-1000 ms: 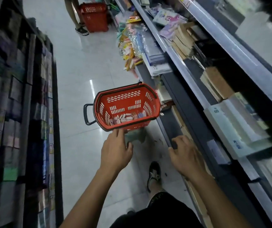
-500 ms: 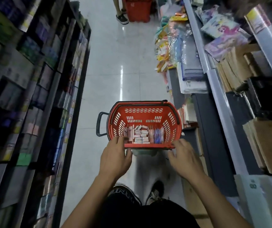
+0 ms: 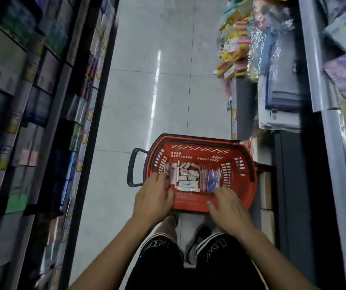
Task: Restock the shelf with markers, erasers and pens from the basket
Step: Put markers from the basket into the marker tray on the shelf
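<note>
Head view: left hand (image 3: 154, 197), right hand (image 3: 227, 203) now over basket (image 3: 245, 162), fingers loose.

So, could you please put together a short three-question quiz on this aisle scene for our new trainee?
1. True or false: the red basket stands on the floor of the aisle.
2. Which goods lie at the right of the pile inside the basket? A) blue pens B) notebooks C) tape rolls
3. Fill in: the black pull handle sticks out on the basket's ____ side as seen from the head camera.

Key
1. True.
2. A; the small white boxes lie to the left of them.
3. Left, by the left hand; the right hand is over the near rim.
</note>
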Available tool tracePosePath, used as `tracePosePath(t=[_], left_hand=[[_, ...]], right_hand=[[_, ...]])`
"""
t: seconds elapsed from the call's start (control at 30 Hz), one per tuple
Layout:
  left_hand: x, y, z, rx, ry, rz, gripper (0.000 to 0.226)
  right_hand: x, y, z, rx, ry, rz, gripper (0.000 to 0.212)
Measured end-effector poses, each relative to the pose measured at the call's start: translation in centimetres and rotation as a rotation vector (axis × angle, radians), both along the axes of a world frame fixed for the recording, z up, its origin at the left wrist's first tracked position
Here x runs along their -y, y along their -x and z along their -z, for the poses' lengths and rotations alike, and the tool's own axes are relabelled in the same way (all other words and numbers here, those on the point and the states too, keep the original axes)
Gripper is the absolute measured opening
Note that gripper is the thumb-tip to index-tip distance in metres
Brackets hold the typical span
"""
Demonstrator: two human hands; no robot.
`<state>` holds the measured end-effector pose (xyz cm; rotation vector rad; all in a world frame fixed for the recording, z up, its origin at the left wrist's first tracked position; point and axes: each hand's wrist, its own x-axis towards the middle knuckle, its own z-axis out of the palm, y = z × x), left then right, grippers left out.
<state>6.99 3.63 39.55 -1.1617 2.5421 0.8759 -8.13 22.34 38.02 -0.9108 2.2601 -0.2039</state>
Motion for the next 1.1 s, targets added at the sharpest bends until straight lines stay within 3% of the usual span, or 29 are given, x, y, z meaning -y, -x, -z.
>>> tracePosePath(t=[0.17,0.3,0.43,0.63,0.77,0.9,1.1], left_hand=[[2.2,3.1,5.2,0.048,-0.078,-0.057,0.028],[2.9,6.1,12.6,0.084,-0.203,-0.17,0.029],[3.3,8.0,22.1,0.115,-0.375,-0.414,0.019],[3.1,8.9,33.4,0.212,-0.479,-0.738,0.013],[3.1,9.1,37.3,0.22,-0.548,-0.954,0.018],[3.2,8.9,39.5,0.238,-0.673,-1.095,0.022],[3.4,8.6,40.8,0.28,-0.713,-1.156,0.025]], right_hand=[[3.6,1.7,5.1,0.067,-0.043,-0.073,0.037],[6.2,3.1,12.9,0.164,-0.087,-0.098,0.035],[9.2,3.8,23.0,0.273,-0.081,0.082,0.023],[13.2,2.0,36.6,0.465,-0.149,0.429,0.029],[15.0,0.6,42.0,0.455,-0.181,0.536,0.038],[16.1,-0.5,45.0,0.31,-0.297,0.56,0.027],[17.3,-1.0,46.4,0.145,-0.405,0.594,0.028]])
